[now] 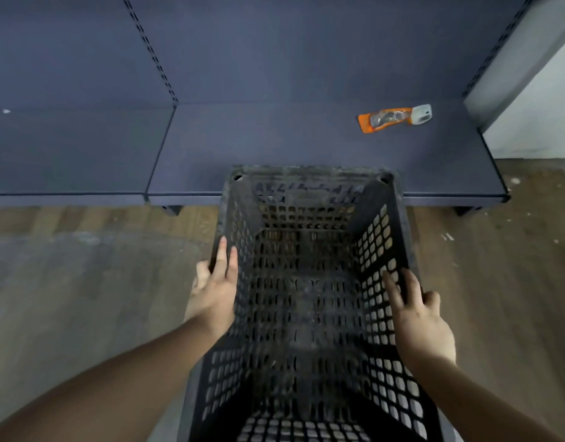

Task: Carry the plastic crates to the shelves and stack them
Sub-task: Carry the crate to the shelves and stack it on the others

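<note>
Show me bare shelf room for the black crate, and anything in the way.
Bare: the dark blue shelf panel between its left seam and the orange-and-clear packet; also the neighbouring left panel. Crowded: only the back right, around that packet. Both hands grip the black perforated plastic crate.

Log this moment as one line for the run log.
left hand grips crate left rim | right hand grips right rim | crate at shelf edge | orange packet on shelf

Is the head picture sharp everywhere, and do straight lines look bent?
Head view: dim, even light; the black plastic crate and both hands are slightly motion-blurred; the orange packet on the shelf is soft; wide-angle distortion bows the shelf edges and uprights.
</note>
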